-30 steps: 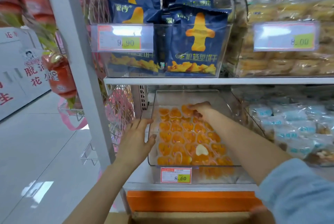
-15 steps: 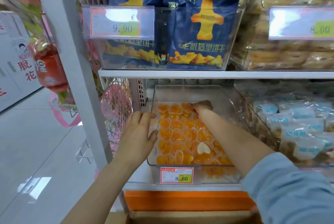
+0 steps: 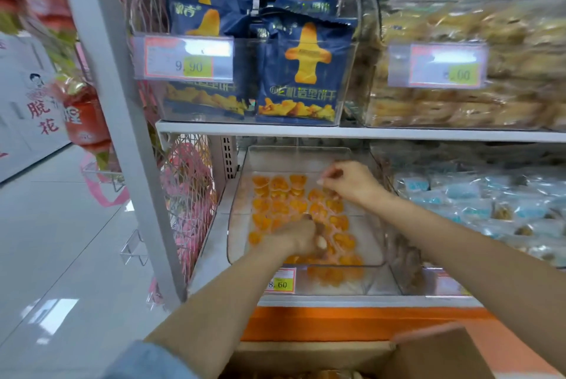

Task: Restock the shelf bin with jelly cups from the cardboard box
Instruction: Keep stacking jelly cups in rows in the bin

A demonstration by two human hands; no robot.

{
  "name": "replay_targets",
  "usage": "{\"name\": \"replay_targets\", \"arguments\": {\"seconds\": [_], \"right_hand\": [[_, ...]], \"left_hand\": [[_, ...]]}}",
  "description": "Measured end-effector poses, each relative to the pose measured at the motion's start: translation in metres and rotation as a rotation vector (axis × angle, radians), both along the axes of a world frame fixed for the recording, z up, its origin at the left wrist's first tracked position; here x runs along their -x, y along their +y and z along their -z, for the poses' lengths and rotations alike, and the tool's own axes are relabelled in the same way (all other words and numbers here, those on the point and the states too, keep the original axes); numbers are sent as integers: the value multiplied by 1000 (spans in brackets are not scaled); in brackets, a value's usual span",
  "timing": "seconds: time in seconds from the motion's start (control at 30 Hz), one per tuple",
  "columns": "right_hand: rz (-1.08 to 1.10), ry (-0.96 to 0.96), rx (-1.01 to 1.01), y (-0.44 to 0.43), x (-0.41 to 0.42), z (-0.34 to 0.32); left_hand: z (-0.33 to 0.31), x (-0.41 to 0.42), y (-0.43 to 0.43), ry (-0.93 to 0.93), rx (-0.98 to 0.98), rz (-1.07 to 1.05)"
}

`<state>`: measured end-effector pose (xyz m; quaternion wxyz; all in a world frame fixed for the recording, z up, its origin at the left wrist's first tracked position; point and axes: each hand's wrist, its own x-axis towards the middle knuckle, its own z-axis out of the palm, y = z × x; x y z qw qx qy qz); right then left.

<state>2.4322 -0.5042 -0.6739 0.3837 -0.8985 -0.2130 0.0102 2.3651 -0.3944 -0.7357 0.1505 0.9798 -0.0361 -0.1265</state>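
A: Premises. What do we log first?

B: Shop aisle. Pale glossy floor [image 3: 61,241] on our left, white shelving [image 3: 337,132] filling the view ahead.

A: Upper shelf?

B: One clear bin of dark blue snack bags [image 3: 306,72], with a price label [image 3: 186,57] reading 9.90. Just beside it on the right we list a bin of pale brown baked goods [image 3: 459,109].

A: And the stock in hand?

B: Shelf bin [image 3: 300,151]: clear plastic, lower shelf, directly under the blue bags. Cardboard box [image 3: 435,354]: brown, one flap raised, at the bottom edge of our view, below the shelf.

A: Hands?

B: Left hand [image 3: 298,239]: inside the bin towards its front, fingers curled down among the cups. It is blurred, so we cannot tell whether it grips one. Right hand [image 3: 352,181]: over the far rows, fingers loosely bent, nothing seen in them.

A: Contents?

B: Jelly cups [image 3: 280,185]: orange, lying in one layer on the bin floor. Price tag [image 3: 280,280]: 8.60, on the bin front.
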Motion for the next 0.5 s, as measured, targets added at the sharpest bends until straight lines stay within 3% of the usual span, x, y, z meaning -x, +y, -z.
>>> {"name": "replay_targets", "arguments": {"seconds": [0.07, 0.13, 0.2, 0.23, 0.37, 0.5], "right_hand": [[-37, -6, -22, -11, 7, -4], [-61, -5, -31, -19, 12, -4], [-66, 32, -100, -22, 13, -2], [-54, 71, -145, -22, 14, 0], [-59, 383, -360, -17, 28, 3], [-105, 325, -397, -17, 30, 7]], "left_hand": [[-3, -6, 4, -54, 306, -167], [-15, -9, 14, -8, 896, -399], [-29, -5, 23, 163, 1517, -562], [-32, -2, 26, 226, 1703, -598], [-40, 11, 19, 284, 1935, -577], [-38, 17, 15, 307, 1836, -556]]}}
